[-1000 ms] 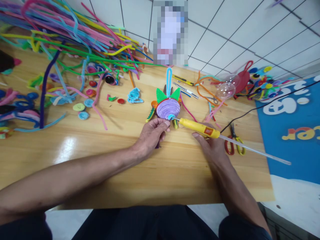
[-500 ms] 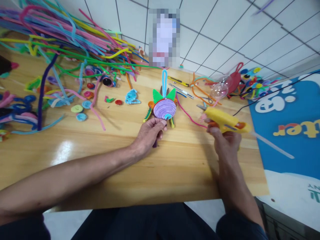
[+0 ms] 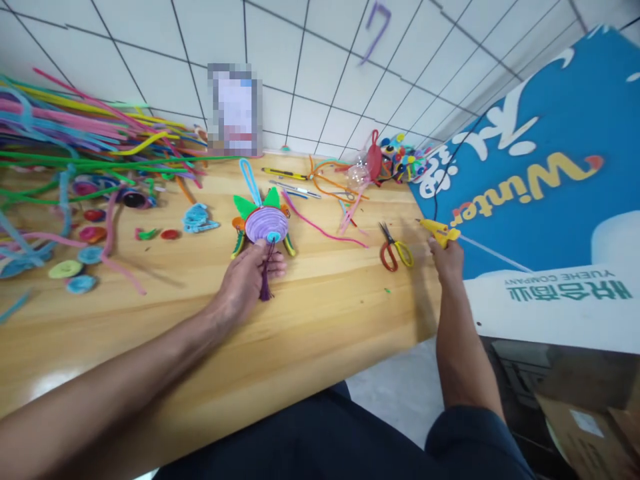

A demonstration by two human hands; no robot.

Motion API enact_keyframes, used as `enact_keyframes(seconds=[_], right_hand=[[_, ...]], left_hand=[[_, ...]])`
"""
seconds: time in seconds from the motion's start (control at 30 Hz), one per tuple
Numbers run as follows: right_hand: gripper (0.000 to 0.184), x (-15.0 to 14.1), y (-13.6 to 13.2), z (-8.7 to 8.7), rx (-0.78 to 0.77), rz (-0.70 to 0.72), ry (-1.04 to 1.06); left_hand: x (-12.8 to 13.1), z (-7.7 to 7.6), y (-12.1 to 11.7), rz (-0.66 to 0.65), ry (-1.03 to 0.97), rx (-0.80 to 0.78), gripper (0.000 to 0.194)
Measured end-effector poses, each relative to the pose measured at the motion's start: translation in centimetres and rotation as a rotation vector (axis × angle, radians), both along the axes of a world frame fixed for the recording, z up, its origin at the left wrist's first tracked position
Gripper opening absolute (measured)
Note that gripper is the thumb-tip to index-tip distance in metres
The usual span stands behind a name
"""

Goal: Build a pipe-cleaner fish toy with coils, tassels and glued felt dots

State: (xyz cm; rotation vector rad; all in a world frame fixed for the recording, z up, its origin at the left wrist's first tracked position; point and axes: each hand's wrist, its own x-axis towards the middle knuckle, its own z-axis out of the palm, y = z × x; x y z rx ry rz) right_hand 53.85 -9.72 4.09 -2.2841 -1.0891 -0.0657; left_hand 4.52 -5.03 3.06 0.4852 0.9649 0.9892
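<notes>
Grip | left hand: loosely closed on ornament | right hand: curled round glue gun

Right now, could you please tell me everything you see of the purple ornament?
The purple ornament is round, with fuzzy-looking coiled rings around a light-blue centre. Two green points and a light-blue loop extend from its far edge. Orange and yellow-green parts show at its sides; a dark purple tassel hangs nearest the person. The left hand holds its near edge over the wooden table.
</notes>
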Motion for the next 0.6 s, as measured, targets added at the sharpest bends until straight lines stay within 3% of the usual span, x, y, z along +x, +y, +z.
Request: enact_keyframes(seconds=[0.1, 0.2, 0.43, 0.6], right_hand=[[0.047, 0.5, 0.8, -1.7, -0.064, -0.120, 0.021], [0.047, 0.5, 1.5, -2.5, -0.066, -0.126, 0.031], [0.045, 0.4, 2.3, -3.0, -0.043, -0.112, 0.046], [0.054, -0.8, -0.1, -2.7, 0.039, -0.115, 0.016]], left_hand=[[0.1, 0.3, 0.1, 0.015, 0.022, -0.026, 0.030], [0.1, 0.4, 0.1, 0.015, 0.028, -0.023, 0.029], [-0.1, -0.1, -0.1, 0.028, 0.008, 0.037, 0.029], [-0.2, -0.2, -0.3, 0.070, -0.011, 0.063, 0.029]])
